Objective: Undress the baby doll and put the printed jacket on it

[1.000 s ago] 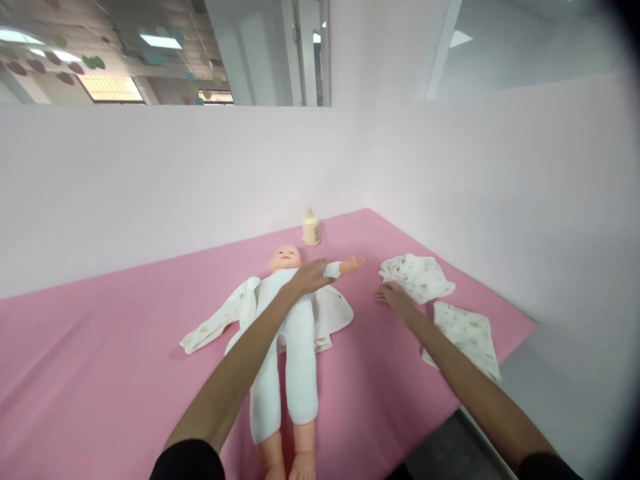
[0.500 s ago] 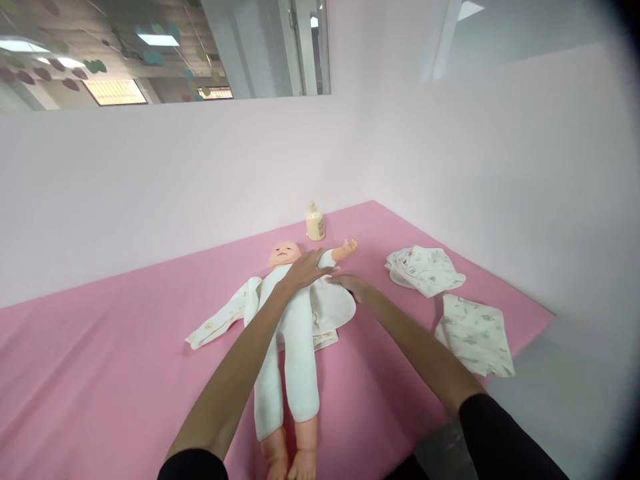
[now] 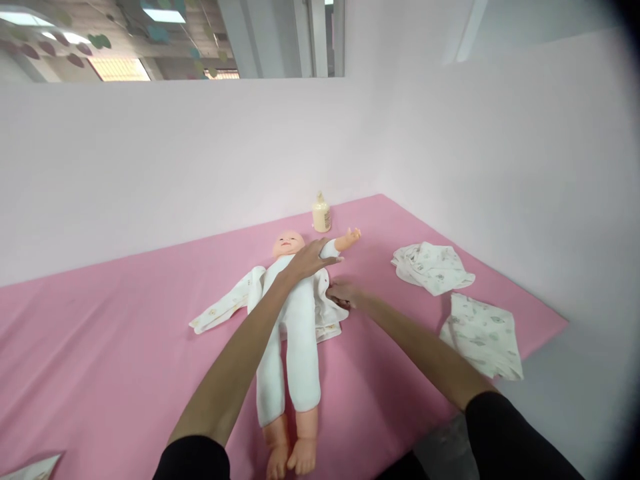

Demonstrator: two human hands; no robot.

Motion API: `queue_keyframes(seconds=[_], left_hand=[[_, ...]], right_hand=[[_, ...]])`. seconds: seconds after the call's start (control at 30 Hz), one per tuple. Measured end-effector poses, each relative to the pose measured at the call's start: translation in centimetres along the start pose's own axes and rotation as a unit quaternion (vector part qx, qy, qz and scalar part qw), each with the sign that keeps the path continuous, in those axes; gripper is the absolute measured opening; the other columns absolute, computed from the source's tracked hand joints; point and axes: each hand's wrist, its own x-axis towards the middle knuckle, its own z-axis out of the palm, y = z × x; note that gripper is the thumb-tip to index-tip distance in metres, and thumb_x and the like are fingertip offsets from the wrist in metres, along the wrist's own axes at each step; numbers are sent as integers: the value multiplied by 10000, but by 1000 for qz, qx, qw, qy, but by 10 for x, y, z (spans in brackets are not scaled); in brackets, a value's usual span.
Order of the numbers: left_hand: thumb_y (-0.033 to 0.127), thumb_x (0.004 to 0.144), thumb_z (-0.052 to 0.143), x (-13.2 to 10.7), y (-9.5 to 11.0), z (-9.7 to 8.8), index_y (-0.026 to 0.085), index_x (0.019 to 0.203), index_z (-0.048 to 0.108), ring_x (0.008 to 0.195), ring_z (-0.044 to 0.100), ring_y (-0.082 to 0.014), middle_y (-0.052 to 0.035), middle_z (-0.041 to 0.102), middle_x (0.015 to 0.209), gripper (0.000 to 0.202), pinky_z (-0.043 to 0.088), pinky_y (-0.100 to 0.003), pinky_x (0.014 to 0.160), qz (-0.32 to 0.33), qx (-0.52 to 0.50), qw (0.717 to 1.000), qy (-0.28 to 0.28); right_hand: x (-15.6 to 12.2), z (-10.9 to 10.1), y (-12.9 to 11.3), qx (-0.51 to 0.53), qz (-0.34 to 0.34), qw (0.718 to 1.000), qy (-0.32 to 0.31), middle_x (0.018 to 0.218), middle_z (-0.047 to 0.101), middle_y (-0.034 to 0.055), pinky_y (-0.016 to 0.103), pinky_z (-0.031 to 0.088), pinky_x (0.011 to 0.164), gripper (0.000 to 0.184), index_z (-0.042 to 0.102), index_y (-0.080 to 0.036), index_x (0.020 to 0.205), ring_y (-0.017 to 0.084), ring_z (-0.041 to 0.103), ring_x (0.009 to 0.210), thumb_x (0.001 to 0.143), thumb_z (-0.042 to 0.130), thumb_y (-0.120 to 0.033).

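A baby doll (image 3: 299, 333) in a white bodysuit lies on its back, head away from me and bare feet towards me. My left hand (image 3: 314, 259) is closed round the doll's upper arm on the right side, just above its white cuff. That arm sticks out to the right. Beneath the doll spreads a white printed baby shirt (image 3: 220, 313), one sleeve stretched out to the left. My right hand (image 3: 345, 293) pinches the shirt's cloth beside the doll's chest; its fingertips are partly hidden in the folds.
A cream pump bottle (image 3: 321, 215) stands beyond the doll's head, near the wall. On the right lie a crumpled printed cloth (image 3: 433, 267) and a folded one (image 3: 483, 337). A cloth corner (image 3: 35, 469) shows at lower left. Pink sheeting (image 3: 125, 353) covers the table.
My right hand has moved slightly down, away from my left hand, and its fingers have closed on the shirt, bunching it. My left hand stays at the doll's arm. The view has shifted slightly.
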Motion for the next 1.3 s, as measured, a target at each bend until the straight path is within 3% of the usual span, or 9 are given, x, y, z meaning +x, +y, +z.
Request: queue_keyframes(seconds=[0.2,0.37,0.5,0.6,0.73,0.9,1.03,1.2,1.3], left_hand=[[634,863,536,2,-4,4,213,1151,562,945,613,-245,-58,661,1082,511,419,-315,763,25,68,997,-10],[650,882,490,1,-7,5,211,1158,550,942,615,-258,-69,661,1084,523,407,-324,751,38,118,992,-11],[671,890,456,-1,-11,2,217,1149,557,905,618,-251,-63,666,1050,533,404,-318,727,38,129,991,-19],[677,882,465,-2,-13,1,217,1148,557,924,615,-257,-67,661,1049,539,406,-317,723,30,122,992,-11],[661,877,481,-4,-11,1,210,1116,558,947,618,-256,-69,659,1071,516,413,-311,719,10,90,996,-20],[632,880,488,-6,-7,1,216,1077,541,851,643,-219,-35,683,988,463,411,-298,666,-36,28,999,-27],[546,864,540,-4,-9,4,215,1077,528,897,643,-228,-41,680,1022,394,415,-294,663,-35,24,999,-21],[324,808,582,3,0,12,216,1129,529,944,635,-218,-36,674,1071,343,433,-290,708,-11,19,1000,-21],[396,829,593,7,13,15,248,1189,540,1022,619,-224,-22,662,1148,393,445,-302,787,26,28,999,-25]], right_hand=[[2,-5,-6,7,-28,997,-66,422,351,-71,211,191,373,252,434,-206,571,71,266,384,740,615,-159],[-5,-62,-7,55,-122,991,-30,676,583,-12,207,422,584,143,555,-191,697,112,538,644,790,607,-287],[-12,-110,-8,82,-194,976,58,634,507,-45,235,399,630,219,540,-192,668,107,471,625,768,638,-361],[-12,-127,-4,78,-198,974,82,577,405,-71,237,367,621,293,458,-197,593,91,391,582,761,648,-343],[-7,-120,6,93,-188,975,68,601,440,-61,244,372,621,299,472,-199,609,101,417,603,744,674,-372],[-3,-87,11,161,-164,973,14,632,518,-24,281,449,625,386,474,-221,672,147,522,636,800,585,-568],[-4,-68,11,181,-115,977,6,751,637,-9,279,482,618,288,585,-226,866,165,599,699,749,720,-451],[2,-73,10,164,-102,981,14,859,703,28,307,523,662,305,644,-220,942,189,652,753,717,773,-380],[7,-84,7,130,-159,978,42,820,696,48,317,512,674,287,647,-194,908,200,647,749,737,731,-408]])
